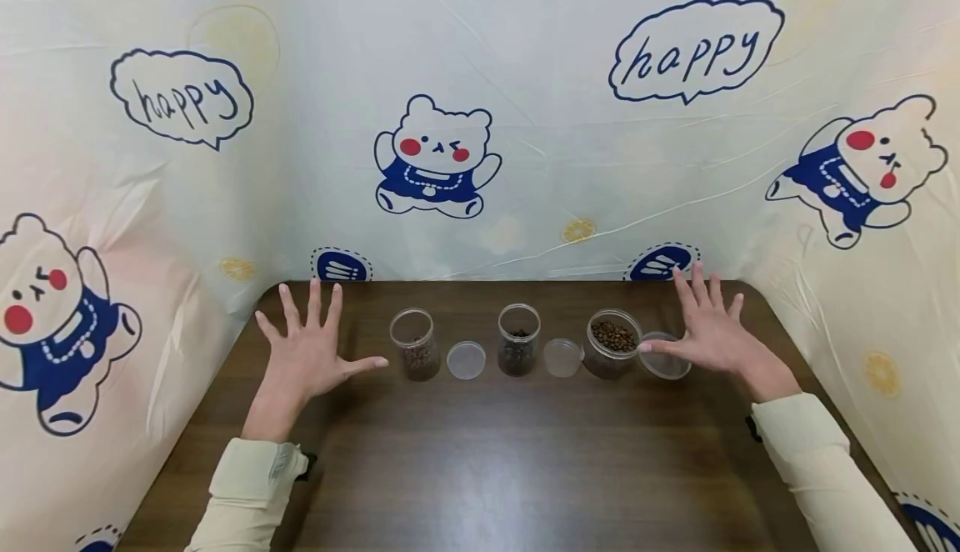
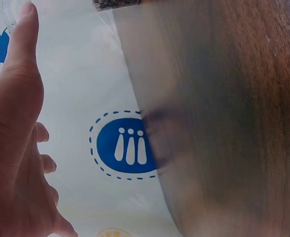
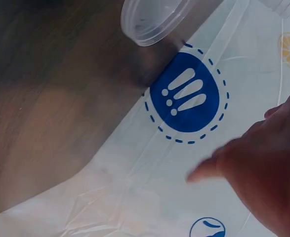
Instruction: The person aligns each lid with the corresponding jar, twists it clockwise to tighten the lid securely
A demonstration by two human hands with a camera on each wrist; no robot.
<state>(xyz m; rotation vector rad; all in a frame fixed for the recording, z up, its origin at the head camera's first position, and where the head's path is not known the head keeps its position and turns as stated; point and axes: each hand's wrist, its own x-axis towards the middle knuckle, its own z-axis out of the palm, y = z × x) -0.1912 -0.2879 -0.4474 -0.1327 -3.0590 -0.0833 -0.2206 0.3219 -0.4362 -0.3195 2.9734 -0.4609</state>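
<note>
My left hand (image 1: 303,358) is spread wide above the left of the table, its thumb pointing toward a clear jar (image 1: 415,348) part-filled with brown bean-like pieces. In the middle stands a slim jar (image 1: 518,343) with darker contents. A wider jar (image 1: 613,343), holding roasted brown beans, stands to the right. All three jars are uncovered. My right hand (image 1: 714,333) has its fingers spread too, and its thumb overlaps a clear round lid (image 1: 666,366) beside the wide jar in the head view. That lid (image 3: 154,22) also shows in the right wrist view. Neither hand holds anything.
Two smaller round lids lie between the jars, one lid (image 1: 467,360) on the left and another lid (image 1: 563,358) on the right. The dark wooden table (image 1: 480,469) has rounded far corners. A printed cloth (image 1: 525,185) hangs behind and along both sides.
</note>
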